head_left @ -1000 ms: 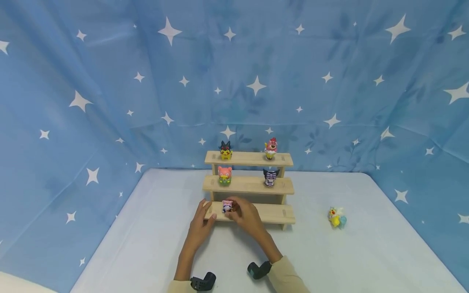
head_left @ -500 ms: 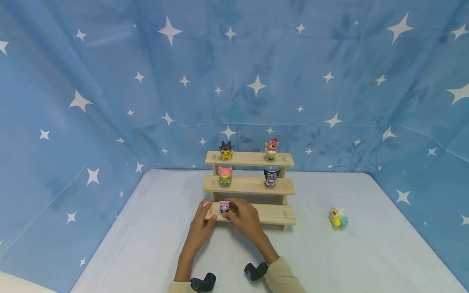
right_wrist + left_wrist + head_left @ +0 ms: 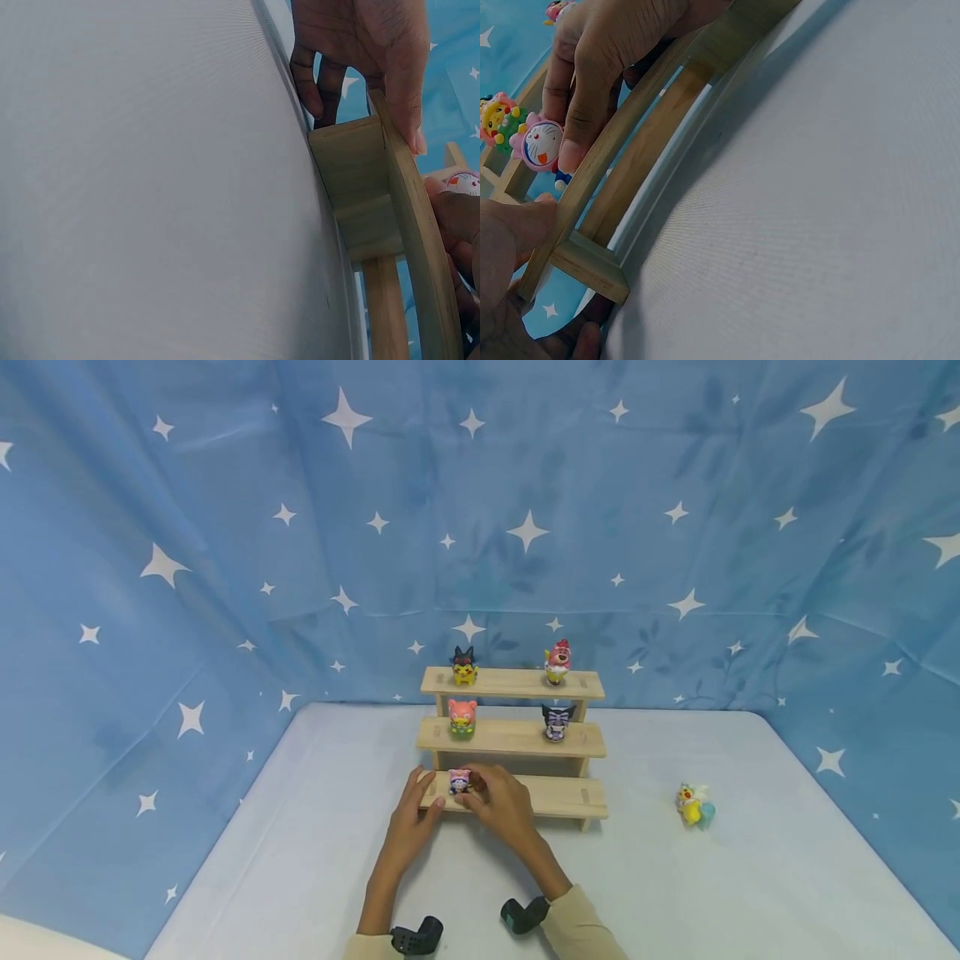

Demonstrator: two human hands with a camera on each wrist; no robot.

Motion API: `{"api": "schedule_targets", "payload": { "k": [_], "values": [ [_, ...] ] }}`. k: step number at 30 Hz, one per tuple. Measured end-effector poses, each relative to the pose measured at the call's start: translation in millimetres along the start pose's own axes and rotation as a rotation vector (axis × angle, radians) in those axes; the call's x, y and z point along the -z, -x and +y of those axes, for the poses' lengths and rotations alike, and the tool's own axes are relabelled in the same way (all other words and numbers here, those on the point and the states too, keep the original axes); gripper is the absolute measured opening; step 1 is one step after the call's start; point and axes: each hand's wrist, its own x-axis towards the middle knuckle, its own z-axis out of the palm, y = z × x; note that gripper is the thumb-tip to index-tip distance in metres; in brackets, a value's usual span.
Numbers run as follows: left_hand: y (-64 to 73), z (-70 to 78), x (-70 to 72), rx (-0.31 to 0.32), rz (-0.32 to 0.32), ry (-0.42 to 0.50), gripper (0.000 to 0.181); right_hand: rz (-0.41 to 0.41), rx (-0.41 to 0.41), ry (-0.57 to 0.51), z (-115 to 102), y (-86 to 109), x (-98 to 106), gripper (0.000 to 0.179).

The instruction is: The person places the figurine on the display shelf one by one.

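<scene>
A small figurine with a pink hood and white face [image 3: 459, 781] stands upright on the bottom step of a three-tier wooden display stand [image 3: 562, 794]. My right hand [image 3: 506, 807] pinches it from the right between thumb and fingers. At the step's left end, my left hand [image 3: 408, 828] grips the board; in the left wrist view its thumb [image 3: 536, 217] lies along the top edge while other fingers reach below. The figurine's face [image 3: 543, 144] shows beside the right fingertips in that view. Part of its right side is hidden by the right hand.
Higher steps hold a black-eared yellow figurine [image 3: 464, 668], a pink bear figurine [image 3: 558, 662], a pink-and-green one [image 3: 462, 718] and a black-eared purple one [image 3: 557, 723]. A yellow-and-blue figurine [image 3: 693, 807] lies on the white table [image 3: 750, 893]. A starry blue curtain [image 3: 480, 510] hangs behind.
The pink-hooded figurine, with my right hand on it, has shifted slightly left along the bottom step, then stayed put. My left hand keeps its place.
</scene>
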Motion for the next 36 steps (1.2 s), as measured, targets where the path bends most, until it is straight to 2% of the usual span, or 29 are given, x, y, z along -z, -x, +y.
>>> {"api": "schedule_targets", "payload": {
  "k": [10, 22, 36],
  "values": [
    [0.7, 0.5, 0.5, 0.006, -0.006, 0.004, 0.052, 0.026, 0.035, 0.033, -1.0, 0.3, -0.9, 0.044],
    [-0.4, -0.6, 0.3, 0.002, -0.004, 0.005, 0.052, 0.014, 0.026, 0.039, -0.4, 0.7, -1.3, 0.044],
    [0.8, -0.1, -0.9, 0.007, 0.002, 0.009, 0.054, 0.059, 0.056, 0.044, 0.2, 2.1, -2.6, 0.043]
  ]
}}
